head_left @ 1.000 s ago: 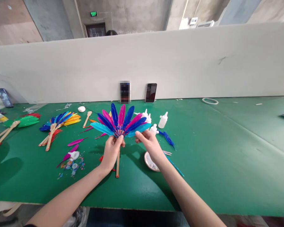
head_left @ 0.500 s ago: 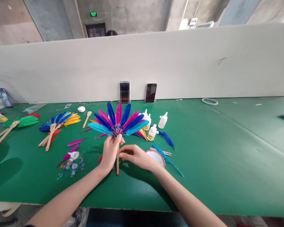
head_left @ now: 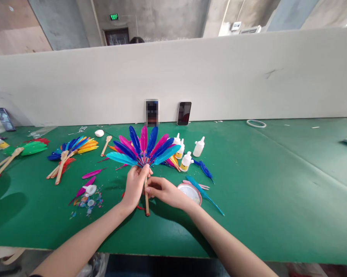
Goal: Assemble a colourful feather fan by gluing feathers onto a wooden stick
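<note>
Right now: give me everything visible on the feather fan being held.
The feather fan is a half-circle of feathers, dark blue and magenta mixed, with light blue at both ends, spread from one flat pale wooden stick. It stands upright, stick end near the green table. The left hand pinches the feather base; the right hand grips the stick.

Far off on the left, a green lit sign (head_left: pixel 114 17) above the dark doorway (head_left: pixel 117 36) carries pale letters (seemingly EXIT, too small to be sure). Yellow labels on the small white bottles (head_left: pixel 186 161) are unreadable.
</note>
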The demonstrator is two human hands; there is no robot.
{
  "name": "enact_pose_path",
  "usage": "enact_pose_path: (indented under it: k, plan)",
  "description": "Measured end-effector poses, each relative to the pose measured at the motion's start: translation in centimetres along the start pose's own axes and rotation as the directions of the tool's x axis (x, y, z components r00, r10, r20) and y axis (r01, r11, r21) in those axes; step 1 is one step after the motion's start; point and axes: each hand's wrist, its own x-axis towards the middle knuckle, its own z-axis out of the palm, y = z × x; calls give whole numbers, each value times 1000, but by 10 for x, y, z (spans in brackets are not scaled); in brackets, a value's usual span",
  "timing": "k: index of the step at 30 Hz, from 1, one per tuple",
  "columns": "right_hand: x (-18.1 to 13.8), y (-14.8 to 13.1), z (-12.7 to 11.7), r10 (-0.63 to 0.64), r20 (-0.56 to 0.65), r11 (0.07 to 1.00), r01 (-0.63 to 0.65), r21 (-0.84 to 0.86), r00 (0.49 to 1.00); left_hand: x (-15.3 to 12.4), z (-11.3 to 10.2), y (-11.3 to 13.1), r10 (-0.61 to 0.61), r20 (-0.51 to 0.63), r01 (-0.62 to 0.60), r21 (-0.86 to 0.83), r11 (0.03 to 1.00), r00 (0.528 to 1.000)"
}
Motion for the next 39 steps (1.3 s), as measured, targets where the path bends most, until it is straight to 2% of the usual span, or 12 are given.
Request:
enact_pose_path:
  k: [7,16,22,30,32,35,39]
  plan:
    - [-1,-2,1,11,-2,1000,-11,2,1000,1,-1,4,-28,18,27,49,998,999]
    - [0,1,-1,-8,-43,999,6,-47,999,1,1,3,-37,8,37,-9,999,999]
    - [-1,-2,-1,0,-83,997,-6,-72,997,1,0,2,-23,54,24,-14,1000,998]
    - [2,-3,0,12,-155,1000,-14,-7,988,4,2,3,-99,95,105,-62,992,990]
    - [1,-3,1,-8,-178,999,0,-46,984,4,1,3,-106,99,114,-80,990,989]
    - [0,-4,1,-72,-247,979,21,-203,966,5,0,3,-110,90,118,-90,989,990]
    - [-1,-5,2,-140,-339,901,-23,-434,930,7,-1,2,-91,103,102,-106,989,990]
